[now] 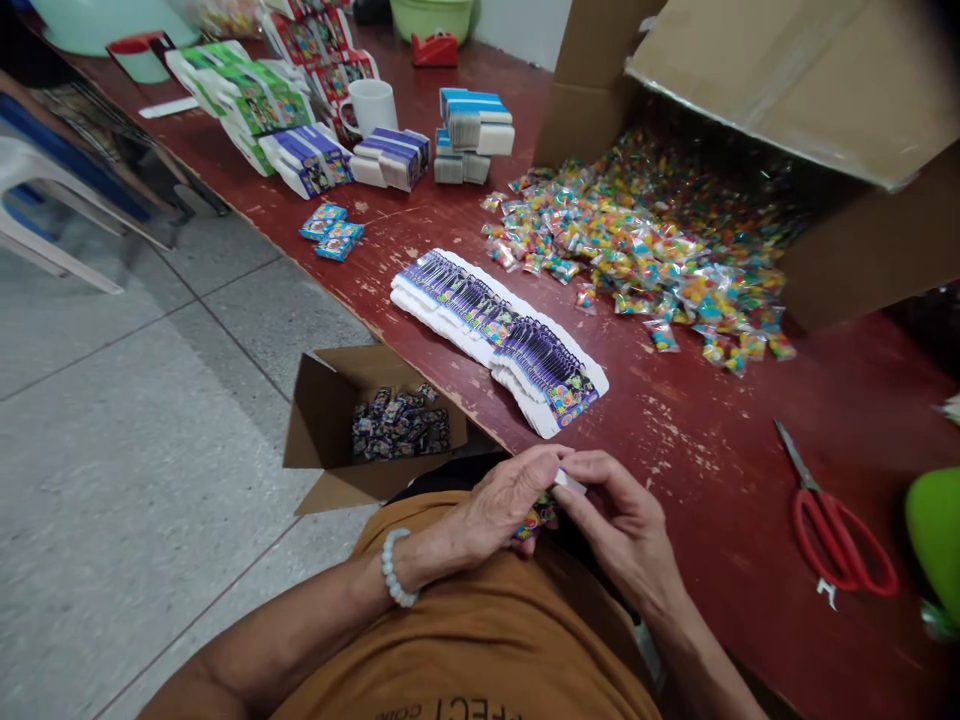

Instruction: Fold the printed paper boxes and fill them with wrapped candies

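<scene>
Close to my body, below the table edge, my left hand (499, 505) is wrapped round a small printed candy box (538, 517). Fingers and thumb of my right hand (619, 515) pinch the white end flap (570, 482) of the same box. Part of the box is hidden behind my left hand. Just beyond my hands, a fanned row of flat purple box blanks (495, 325) lies along the table edge. Below the table on the left, an open cardboard carton (322, 415) holds several small filled boxes (401, 425).
Wrapped candies (645, 240) spill from a large tipped carton (772, 75). Red-handled scissors (840, 540) lie at right, near a green object (937, 540). Stacked blanks (262, 95), a white mug (371, 107) and small blue boxes (334, 232) stand at back left. A white chair (60, 195) is beyond.
</scene>
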The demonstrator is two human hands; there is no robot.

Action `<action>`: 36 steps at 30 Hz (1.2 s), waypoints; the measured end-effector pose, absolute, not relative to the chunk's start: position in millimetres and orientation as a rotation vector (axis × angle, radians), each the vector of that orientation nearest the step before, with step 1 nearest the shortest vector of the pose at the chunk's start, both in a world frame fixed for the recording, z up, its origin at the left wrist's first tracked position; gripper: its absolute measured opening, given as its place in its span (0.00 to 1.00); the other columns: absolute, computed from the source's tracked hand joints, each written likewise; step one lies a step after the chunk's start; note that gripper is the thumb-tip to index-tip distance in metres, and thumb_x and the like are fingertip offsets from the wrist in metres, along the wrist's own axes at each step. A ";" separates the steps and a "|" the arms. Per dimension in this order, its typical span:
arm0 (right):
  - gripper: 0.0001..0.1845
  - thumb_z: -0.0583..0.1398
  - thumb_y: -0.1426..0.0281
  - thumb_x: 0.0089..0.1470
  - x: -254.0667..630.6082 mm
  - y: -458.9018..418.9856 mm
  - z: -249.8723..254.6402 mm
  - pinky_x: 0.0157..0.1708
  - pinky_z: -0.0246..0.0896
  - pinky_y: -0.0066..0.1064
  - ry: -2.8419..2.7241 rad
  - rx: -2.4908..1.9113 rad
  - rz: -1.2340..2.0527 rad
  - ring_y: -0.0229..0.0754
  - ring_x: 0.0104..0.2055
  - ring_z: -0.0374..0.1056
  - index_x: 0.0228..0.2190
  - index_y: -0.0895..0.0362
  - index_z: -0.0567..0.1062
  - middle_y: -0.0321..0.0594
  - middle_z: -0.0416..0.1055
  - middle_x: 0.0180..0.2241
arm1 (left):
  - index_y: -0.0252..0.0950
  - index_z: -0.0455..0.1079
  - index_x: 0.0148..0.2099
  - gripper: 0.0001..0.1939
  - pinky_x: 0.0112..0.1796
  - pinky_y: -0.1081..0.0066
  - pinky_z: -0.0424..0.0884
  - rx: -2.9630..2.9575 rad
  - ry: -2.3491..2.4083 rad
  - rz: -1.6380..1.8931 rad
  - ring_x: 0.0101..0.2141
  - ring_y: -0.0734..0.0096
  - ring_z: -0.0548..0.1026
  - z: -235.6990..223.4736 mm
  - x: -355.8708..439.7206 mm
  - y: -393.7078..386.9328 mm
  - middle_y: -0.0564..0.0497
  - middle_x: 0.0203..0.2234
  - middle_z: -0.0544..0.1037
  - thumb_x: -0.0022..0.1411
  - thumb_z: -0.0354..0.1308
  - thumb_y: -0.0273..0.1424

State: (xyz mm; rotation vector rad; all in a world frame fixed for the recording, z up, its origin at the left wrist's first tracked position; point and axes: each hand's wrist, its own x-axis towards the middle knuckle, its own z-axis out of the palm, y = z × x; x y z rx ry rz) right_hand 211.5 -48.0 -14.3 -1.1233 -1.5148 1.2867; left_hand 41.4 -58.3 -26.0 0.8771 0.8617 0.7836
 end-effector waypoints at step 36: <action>0.49 0.72 0.57 0.41 220.0 -4.1 0.0 0.60 0.56 0.47 -2.382 -0.877 0.988 0.54 0.63 0.60 0.62 0.50 0.61 0.50 0.61 0.63 | 0.43 0.68 0.61 0.33 0.49 0.64 0.73 0.577 0.988 0.785 0.48 0.56 0.78 -22.7 -2.0 -45.2 0.46 0.51 0.79 0.53 0.71 0.37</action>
